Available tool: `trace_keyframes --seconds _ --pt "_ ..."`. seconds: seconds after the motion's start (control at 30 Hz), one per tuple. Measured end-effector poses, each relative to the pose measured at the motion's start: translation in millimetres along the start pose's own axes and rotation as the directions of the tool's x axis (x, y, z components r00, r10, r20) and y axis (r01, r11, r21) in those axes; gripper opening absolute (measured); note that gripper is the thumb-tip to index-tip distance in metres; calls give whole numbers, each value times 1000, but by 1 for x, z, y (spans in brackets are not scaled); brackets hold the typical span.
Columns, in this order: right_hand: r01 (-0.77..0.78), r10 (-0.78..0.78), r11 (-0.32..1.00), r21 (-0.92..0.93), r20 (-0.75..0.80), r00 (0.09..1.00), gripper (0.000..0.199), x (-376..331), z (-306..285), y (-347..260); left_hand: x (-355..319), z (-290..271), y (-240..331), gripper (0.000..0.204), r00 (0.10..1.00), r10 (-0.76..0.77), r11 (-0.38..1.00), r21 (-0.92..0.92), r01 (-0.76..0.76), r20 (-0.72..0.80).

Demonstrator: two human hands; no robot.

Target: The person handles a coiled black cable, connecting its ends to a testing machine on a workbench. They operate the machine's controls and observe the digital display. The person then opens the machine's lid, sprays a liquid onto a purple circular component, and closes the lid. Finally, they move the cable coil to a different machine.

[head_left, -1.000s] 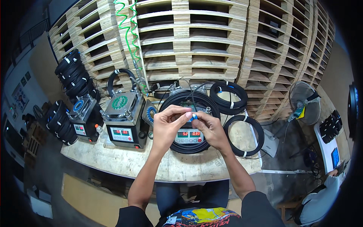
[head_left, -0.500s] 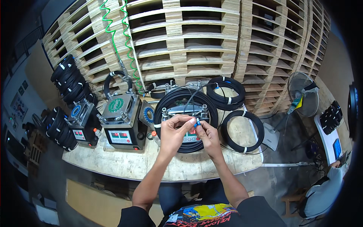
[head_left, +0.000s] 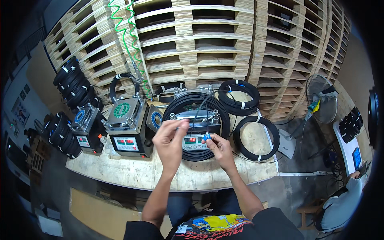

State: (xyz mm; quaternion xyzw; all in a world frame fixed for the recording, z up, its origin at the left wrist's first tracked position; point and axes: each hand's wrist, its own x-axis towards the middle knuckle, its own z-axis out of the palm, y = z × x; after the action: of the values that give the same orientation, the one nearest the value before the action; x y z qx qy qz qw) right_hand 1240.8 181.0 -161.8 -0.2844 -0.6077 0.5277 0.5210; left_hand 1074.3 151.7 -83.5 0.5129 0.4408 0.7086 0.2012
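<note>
Raised over the middle of the bench, my right hand (head_left: 222, 151) pinches a small blue connector (head_left: 206, 137) between thumb and fingers. A thin black cable appears to run from it toward the large black cable coil (head_left: 169, 110). My left hand (head_left: 170, 146) is apart from the connector, to its left, with thumb and fingers drawn together. Whether a small piece sits in those fingertips I cannot make out. Behind both hands is a metal-topped machine (head_left: 195, 141) with a red digital display, ringed by the coil and partly covered by it.
Two similar machines, one with a green ring on its plate (head_left: 122, 110) and one with a blue ring (head_left: 80, 117), stand left. Black coils (head_left: 276, 138) lie right on the wooden bench (head_left: 132, 172). Pallets (head_left: 224, 44) rise behind; a fan (head_left: 322, 100) and another person (head_left: 344, 204) are right.
My left hand has come away from the connector and moved left. My right hand still holds the connector, slightly lower, and the machine's display shows more.
</note>
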Motion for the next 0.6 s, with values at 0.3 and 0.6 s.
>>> trace_keyframes --seconds 0.3,0.6 --pt "-3 3 1000 10 43 999 30 -3 1 -15 -1 2 14 16 883 -63 982 185 -28 466" --pt "-5 1 999 38 89 996 28 -11 1 -26 -3 12 15 19 933 -122 991 90 97 339"
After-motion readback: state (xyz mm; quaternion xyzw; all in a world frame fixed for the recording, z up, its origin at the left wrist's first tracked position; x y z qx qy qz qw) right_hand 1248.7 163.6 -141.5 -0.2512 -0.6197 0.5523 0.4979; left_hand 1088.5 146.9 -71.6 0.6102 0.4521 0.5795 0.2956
